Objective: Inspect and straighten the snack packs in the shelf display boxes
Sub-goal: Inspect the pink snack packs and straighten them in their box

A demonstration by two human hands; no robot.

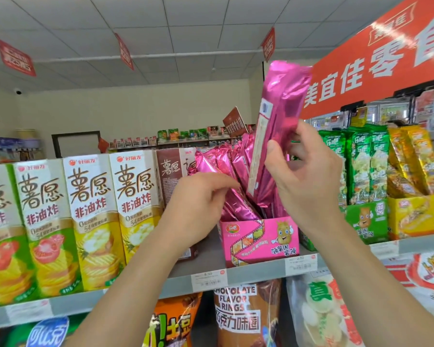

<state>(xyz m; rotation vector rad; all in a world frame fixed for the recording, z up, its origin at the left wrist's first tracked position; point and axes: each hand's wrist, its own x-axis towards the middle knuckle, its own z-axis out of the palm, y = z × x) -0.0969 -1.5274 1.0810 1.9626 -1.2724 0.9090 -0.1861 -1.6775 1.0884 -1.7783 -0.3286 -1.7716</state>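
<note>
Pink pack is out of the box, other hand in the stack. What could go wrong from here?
1. The right hand grips the lifted pack by its lower half; it could slip out.
2. The packs in the box lean left; the left hand among them might tip some out.
3. The box sits near the shelf edge; a push may slide it off.

Only one view is given — a wide-angle camera on the person's head, near the shelf [258,269] and about level with it. It faces forward at the shelf front — the ceiling [161,28] shows above.
</note>
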